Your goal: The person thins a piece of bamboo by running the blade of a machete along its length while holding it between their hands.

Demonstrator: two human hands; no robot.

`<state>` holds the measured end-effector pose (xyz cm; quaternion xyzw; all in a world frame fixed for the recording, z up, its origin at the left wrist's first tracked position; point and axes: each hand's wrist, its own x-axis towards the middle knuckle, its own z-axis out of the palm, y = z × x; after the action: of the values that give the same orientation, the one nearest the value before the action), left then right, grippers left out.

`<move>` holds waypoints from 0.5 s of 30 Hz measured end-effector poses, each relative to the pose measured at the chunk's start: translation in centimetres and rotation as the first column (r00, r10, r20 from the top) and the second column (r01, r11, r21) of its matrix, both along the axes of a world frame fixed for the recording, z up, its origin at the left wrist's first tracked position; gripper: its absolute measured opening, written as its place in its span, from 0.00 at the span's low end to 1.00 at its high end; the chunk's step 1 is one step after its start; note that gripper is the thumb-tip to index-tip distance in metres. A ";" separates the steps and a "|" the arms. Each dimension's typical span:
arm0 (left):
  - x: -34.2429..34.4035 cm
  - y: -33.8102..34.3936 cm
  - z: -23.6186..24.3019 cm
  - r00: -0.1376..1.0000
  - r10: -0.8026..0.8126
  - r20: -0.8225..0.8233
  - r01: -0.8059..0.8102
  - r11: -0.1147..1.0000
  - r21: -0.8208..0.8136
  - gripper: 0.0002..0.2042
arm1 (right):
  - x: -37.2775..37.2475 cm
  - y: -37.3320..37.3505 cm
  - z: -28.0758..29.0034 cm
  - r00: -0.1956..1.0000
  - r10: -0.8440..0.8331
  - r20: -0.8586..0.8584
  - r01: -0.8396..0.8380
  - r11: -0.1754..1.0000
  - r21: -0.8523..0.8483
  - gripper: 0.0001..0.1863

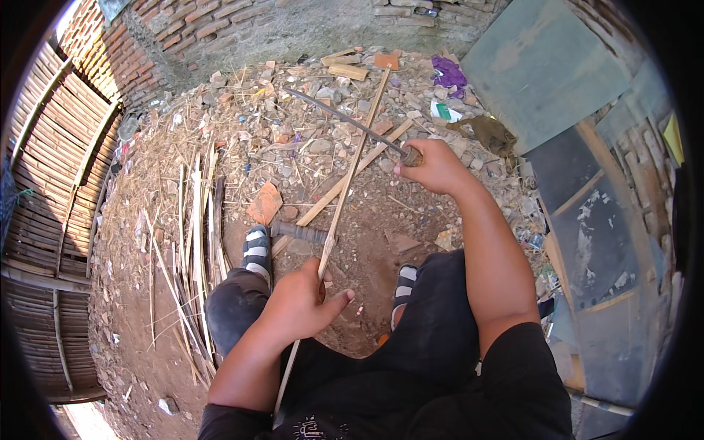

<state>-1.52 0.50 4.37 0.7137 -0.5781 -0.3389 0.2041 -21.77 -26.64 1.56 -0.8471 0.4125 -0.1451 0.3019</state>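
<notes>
My left hand [297, 304] is closed around a long, thin bamboo strip [342, 198], its thumb stretched out to the side. The strip runs from my lap up and away to the far rubble. In my right hand [434, 169] is the handle of a machete [334, 112] with a long, narrow, dark blade pointing to the far left. The blade crosses the strip well beyond my left hand; whether they touch I cannot tell. A flat wooden slat [317, 209] and a dark ridged block [302, 233] lie on the ground past my left hand.
Several split bamboo strips [196, 249] lie in a pile at the left. Stones, brick pieces [265, 203] and litter cover the ground. A brick wall [213, 26] stands behind, a bamboo fence [70, 158] at left, and boards [543, 70] lean at right.
</notes>
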 end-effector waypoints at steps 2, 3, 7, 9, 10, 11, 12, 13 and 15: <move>0.0 0.0 -0.1 1.000 0.000 -0.004 0.000 1.000 -0.014 0.23 | 0.5 0.6 0.3 0.994 0.102 -0.033 -0.101 0.995 0.007 0.23; 0.0 0.0 -0.1 1.000 -0.004 -0.004 0.004 1.000 -0.023 0.23 | 0.8 1.0 0.5 0.976 0.205 -0.075 -0.204 0.979 0.017 0.23; 0.0 0.2 -0.4 1.000 -0.003 0.000 0.003 1.000 0.026 0.23 | 1.6 2.9 2.6 0.897 0.394 -0.203 -0.396 0.918 0.029 0.20; 0.0 0.1 -0.4 1.000 -0.012 0.009 0.012 1.000 0.020 0.23 | 0.8 1.3 1.4 0.958 0.250 -0.140 -0.246 0.968 0.043 0.20; 0.0 0.1 -0.4 1.000 -0.014 0.011 0.014 1.000 0.012 0.23 | 0.4 0.4 0.7 0.978 0.176 -0.112 -0.172 0.984 0.049 0.20; 0.1 0.1 -0.4 1.000 -0.017 0.020 0.017 1.000 -0.001 0.23 | 0.2 -0.3 0.0 0.993 0.075 -0.095 -0.078 0.997 -0.022 0.20; 0.2 0.1 -0.6 0.999 -0.019 0.025 0.020 1.000 -0.010 0.24 | 0.1 -0.5 -0.5 0.997 -0.025 -0.073 0.018 0.996 -0.088 0.21; 0.2 0.1 -0.7 0.999 -0.023 0.031 0.023 1.000 -0.020 0.24 | 0.0 -0.8 -0.9 0.991 -0.123 -0.045 0.115 0.982 -0.152 0.21; 0.1 0.1 -0.7 1.000 -0.015 -0.007 0.015 1.000 -0.017 0.23 | -0.2 -0.3 -1.0 1.000 -0.019 -0.024 0.016 0.993 -0.119 0.21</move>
<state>-1.46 0.60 3.71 0.7063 -0.5855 -0.3381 0.2099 -21.98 -26.94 0.54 -0.8618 0.4141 -0.1617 0.2444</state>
